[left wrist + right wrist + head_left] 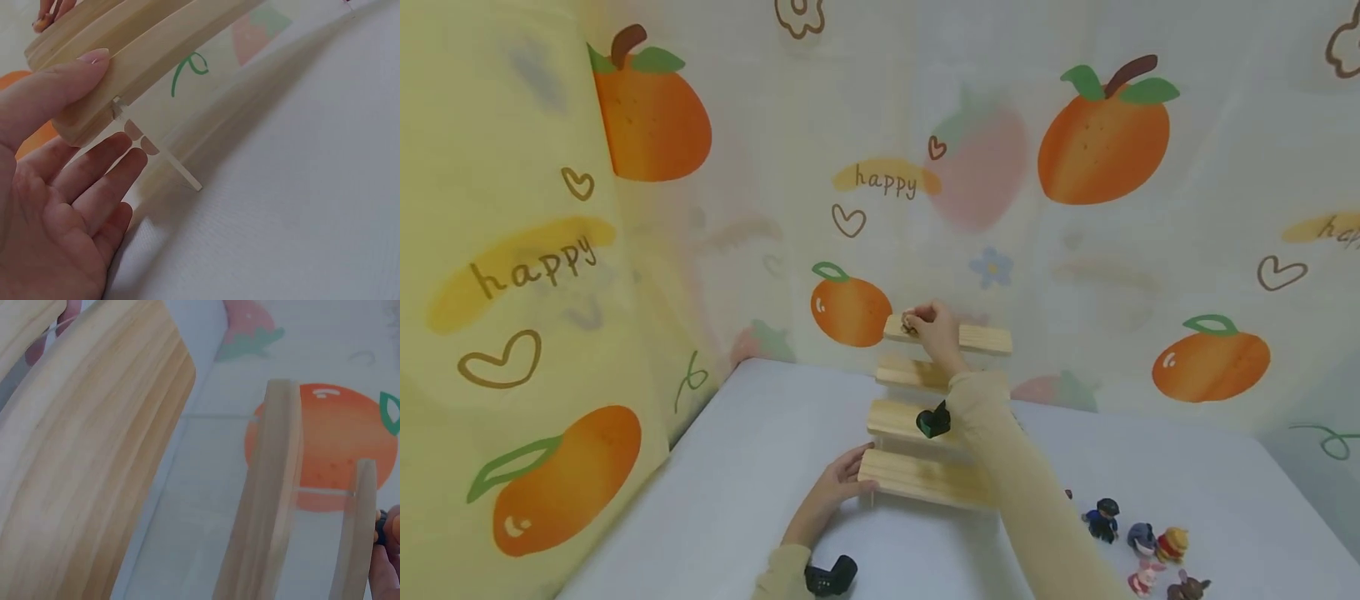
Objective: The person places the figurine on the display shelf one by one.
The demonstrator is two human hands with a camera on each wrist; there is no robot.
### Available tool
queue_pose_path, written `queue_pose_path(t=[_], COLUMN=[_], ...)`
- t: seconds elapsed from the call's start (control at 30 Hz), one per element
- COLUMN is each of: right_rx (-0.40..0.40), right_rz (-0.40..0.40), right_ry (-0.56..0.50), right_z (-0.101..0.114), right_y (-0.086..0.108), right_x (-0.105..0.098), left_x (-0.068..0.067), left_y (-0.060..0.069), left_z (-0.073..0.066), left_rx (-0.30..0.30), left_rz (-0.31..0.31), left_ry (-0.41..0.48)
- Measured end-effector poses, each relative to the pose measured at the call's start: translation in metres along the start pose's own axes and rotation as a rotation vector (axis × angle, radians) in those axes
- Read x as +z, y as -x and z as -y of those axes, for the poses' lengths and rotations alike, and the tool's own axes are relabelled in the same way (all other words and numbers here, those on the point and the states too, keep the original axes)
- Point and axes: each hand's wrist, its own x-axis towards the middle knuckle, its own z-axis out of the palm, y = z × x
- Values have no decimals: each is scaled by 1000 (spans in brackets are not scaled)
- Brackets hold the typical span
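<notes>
A tiered wooden display shelf (925, 477) with stepped light boards stands on the white table. My right hand (938, 332) pinches a small figurine (908, 323) at the left end of the top board. In the right wrist view only a dark and orange bit of that figurine (380, 526) shows beside the fingertips, at the right edge. My left hand (831, 493) holds the left end of the lowest board. Its thumb lies on the board and the other fingers reach below, near the thin clear side panel (169, 159), as the left wrist view shows.
Several toy figures lie on the table at lower right, among them a dark-blue one (1102, 520), a yellow-and-red bear (1172, 544), a pink piglet (1144, 577) and a brown animal (1189, 587). A fruit-printed cloth (1075, 275) hangs close behind the shelf.
</notes>
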Motion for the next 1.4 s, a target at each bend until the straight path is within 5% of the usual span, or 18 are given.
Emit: queue_pose_path(t=[0.3, 0.6, 0.77, 0.9, 1.0, 1.17, 1.27, 1.4], right_rx=[-26, 70, -97, -306, -389, -400, -305, -129], right_rz=[-48, -3, 40, 51, 64, 96, 180, 397], right_ry=[-61, -51, -44, -80, -62, 76, 221, 513], right_z=[-10, -13, -6, -9, -16, -40, -55, -72], right_y=[8, 32, 46, 71, 90, 109, 120, 130], right_x=[3, -12, -42, -78, -108, -154, -174, -193], left_x=[10, 8, 0, -5, -6, -3, -1, 1], left_y=[4, 15, 7, 5, 5, 4, 2, -1], left_z=[5, 11, 7, 6, 6, 5, 5, 1], left_rx=[-1, -54, -19, -45, -57, -47, -54, -35], left_rz=[36, 40, 22, 20, 24, 23, 35, 20], left_ry=[51, 12, -10, -33, -29, -6, 13, 10])
